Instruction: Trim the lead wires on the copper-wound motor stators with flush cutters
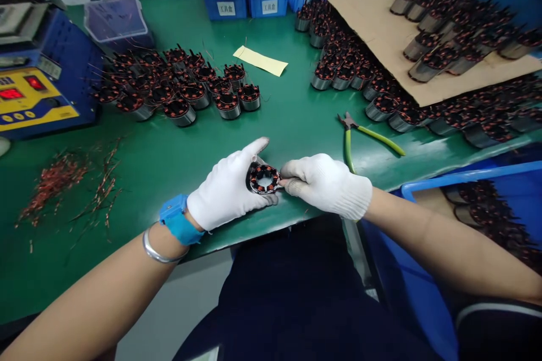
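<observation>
My left hand [231, 183], in a white glove, is wrapped around a motor stator [253, 185] near the table's front edge. The stator's ring of copper windings and its round central opening face up toward me. My right hand [319, 180], also gloved, has thumb and forefinger pinched together at the stator's right rim; what lies between those fingertips is too small to make out. Green-handled cutting pliers [348, 144] lie spread on the table to the right, beyond my right hand. Ahead and to the left stands a group of wound stators [182, 110] with loose wire ends sticking up.
Copper wire scraps [57, 180] are strewn at left, before a blue and yellow machine [38, 107]. A paper strip [261, 61] lies mid-table. More stators crowd the right, some on cardboard [372, 28]. Tool boxes [224, 8] line the back; a blue crate [474, 172] stands at lower right.
</observation>
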Motion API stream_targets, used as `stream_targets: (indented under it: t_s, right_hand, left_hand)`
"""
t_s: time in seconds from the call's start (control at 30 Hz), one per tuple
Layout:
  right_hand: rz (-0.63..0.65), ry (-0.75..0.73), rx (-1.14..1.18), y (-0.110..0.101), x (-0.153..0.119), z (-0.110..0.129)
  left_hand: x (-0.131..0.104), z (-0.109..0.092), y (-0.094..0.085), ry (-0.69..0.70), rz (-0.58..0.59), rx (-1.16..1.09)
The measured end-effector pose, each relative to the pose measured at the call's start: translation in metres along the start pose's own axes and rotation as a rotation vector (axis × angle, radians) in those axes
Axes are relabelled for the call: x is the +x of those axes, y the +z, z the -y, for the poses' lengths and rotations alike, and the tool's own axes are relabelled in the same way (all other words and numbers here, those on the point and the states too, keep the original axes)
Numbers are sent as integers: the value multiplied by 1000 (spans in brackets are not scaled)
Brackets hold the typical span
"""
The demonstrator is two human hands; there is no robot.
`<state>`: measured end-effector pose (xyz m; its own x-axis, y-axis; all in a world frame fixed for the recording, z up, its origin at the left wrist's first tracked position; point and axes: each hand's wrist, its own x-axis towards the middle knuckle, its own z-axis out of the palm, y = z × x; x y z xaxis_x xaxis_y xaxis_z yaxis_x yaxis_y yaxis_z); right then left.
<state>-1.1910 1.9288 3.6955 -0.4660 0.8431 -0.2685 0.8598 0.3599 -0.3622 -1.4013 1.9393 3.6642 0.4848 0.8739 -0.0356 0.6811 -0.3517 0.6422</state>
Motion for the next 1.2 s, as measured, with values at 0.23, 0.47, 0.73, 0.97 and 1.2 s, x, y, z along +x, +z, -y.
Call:
stream_targets:
  t_s: [0.23, 0.47, 0.73, 0.97, 1.2]
  right_hand:
    - [-23, -47, -17, 2, 1, 4]
    - [-207, 36, 234, -19, -5, -17]
    - [-23, 98, 38, -13, -10, -5]
    - [-11, -18, 251, -21, -9, -14]
    - [-232, -7, 236, -17, 1, -17]
  left_hand:
    - [-4, -1, 0, 230, -54, -42]
    - [-2, -4, -2, 231, -53, -38]
    - [-2, -2, -2, 238, -63, -31]
    - [-2, -1, -1, 279, -75, -2]
    - [-2, -2, 8, 286, -92, 69]
